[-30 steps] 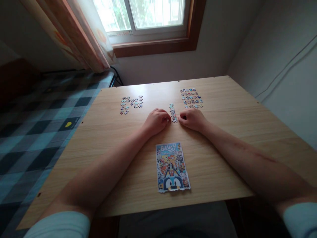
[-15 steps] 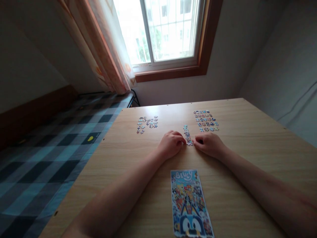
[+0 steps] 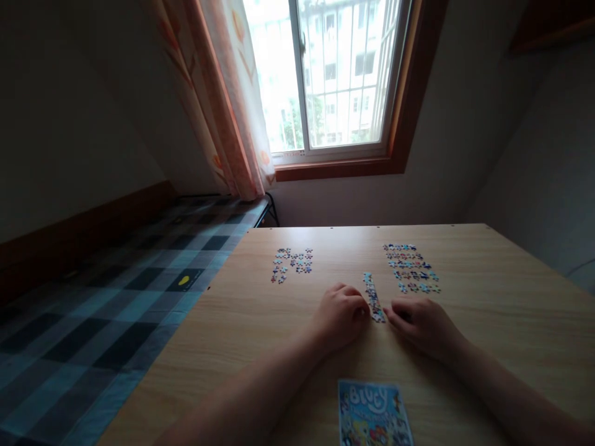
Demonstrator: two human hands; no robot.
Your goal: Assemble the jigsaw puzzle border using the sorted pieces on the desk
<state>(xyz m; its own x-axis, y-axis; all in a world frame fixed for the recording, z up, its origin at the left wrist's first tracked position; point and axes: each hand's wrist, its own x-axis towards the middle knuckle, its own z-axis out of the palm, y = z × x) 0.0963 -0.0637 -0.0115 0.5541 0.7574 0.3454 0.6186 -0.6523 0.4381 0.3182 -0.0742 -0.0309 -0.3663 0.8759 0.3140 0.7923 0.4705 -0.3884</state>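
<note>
Both hands lie on the counter (image 3: 488, 322) in the lower middle of the frame, on either side of a short strip (image 3: 373, 296) of joined puzzle pieces. The left hand (image 3: 341, 313) is curled, with its fingertips against the strip's lower end. The right hand (image 3: 421, 322) is also curled, its thumb and forefinger reaching that same end from the other side. The two hands are close together with only the strip between them. The low light and small pieces hide whether either hand pinches a loose piece.

The work looks like seating a piece at the strip's near end. Doing it well probably means one hand pinning the strip flat while the other presses the tab straight down. A sideways shove could buckle the thin row.

No box, tray or bag shows. The loose pieces lie directly on the counter in two groups. The small group (image 3: 292, 263) is to the upper left of the hands. The larger group (image 3: 411, 267), set out in rows, is to the upper right, just beside the strip's far end. A picture card (image 3: 374, 412) lies at the bottom edge. A checked bed (image 3: 116, 297) fills the left of the frame.
</note>
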